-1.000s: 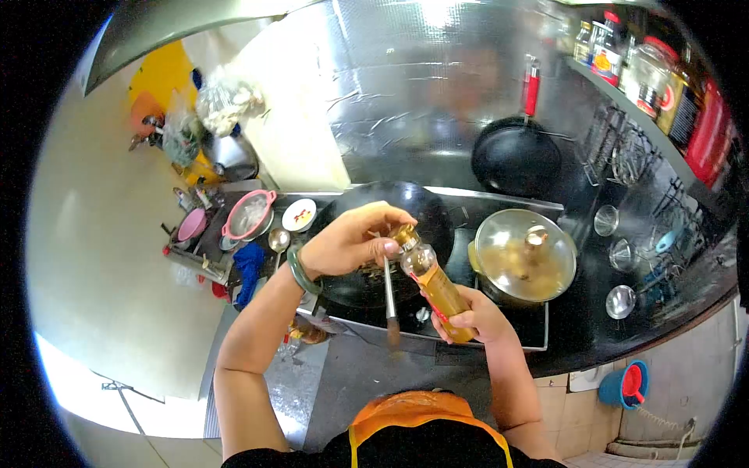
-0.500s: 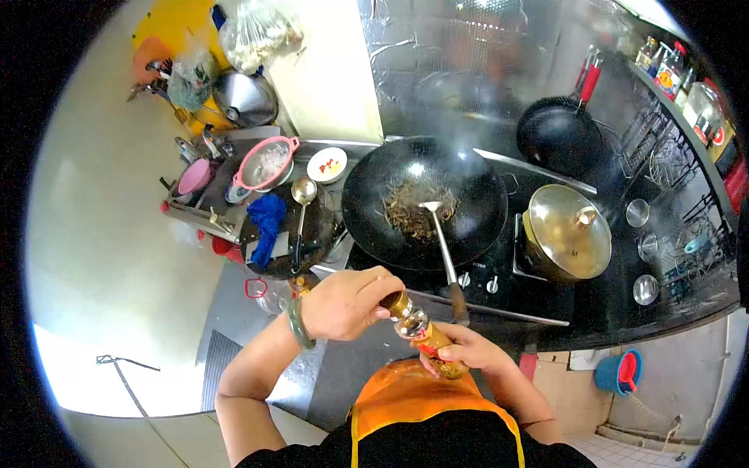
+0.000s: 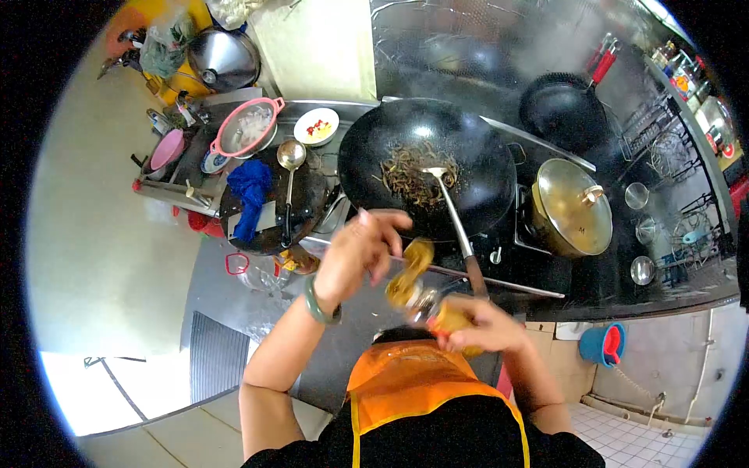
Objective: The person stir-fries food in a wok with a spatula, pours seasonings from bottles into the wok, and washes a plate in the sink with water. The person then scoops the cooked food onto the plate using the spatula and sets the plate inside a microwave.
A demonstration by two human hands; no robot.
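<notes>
My right hand (image 3: 485, 326) is wrapped round a bottle (image 3: 425, 306) with yellowish contents, tilted up to the left. The bottle's gold cap is flipped open on its hinge, blurred by motion. Just left of the cap is my left hand (image 3: 360, 253), fingers apart and nothing in them, a green bangle on the wrist. Beyond both hands sits a black wok (image 3: 476, 148) holding dark cooked shreds (image 3: 413, 173). A metal spatula (image 3: 455, 214) rests in the wok, its wooden handle over the near rim beside my right hand.
A lidded pot (image 3: 573, 207) stands right of the wok. To the left are a white bowl (image 3: 316, 126), a pink colander (image 3: 248, 129), and a round board (image 3: 300, 207) with a ladle (image 3: 291, 160) and blue cloth (image 3: 250, 187). A black pan (image 3: 558, 113) leans behind.
The view has tilted down, showing the whole wok. The bottle's cap has swung open, and my left hand has let go of it and moved off to the left.
</notes>
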